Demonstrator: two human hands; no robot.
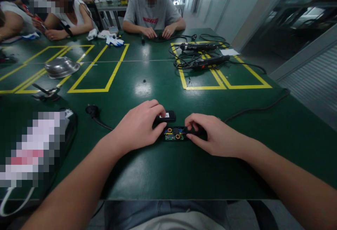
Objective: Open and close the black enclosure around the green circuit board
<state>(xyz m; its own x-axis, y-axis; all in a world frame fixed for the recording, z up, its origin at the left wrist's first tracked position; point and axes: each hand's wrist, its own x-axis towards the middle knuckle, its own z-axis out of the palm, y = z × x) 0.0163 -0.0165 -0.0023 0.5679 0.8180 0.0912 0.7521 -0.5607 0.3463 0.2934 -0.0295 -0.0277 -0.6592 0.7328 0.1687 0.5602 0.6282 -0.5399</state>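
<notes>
In the centre of the frame, an open circuit board [174,134] lies on the table [147,174] between the person's two hands. The right hand [213,135] has its thumb and fingers around the board's right end; what exactly its grip pinches is too small to tell. The left hand [142,124] arches over the left end, near a black cover [172,116] just behind; whether that grip is closed on anything cannot be told. The fine wires could be strained if the right fingers pulled, or the cable [252,109] at right snagged; bare components could be bent by a slipping thumb.
</notes>
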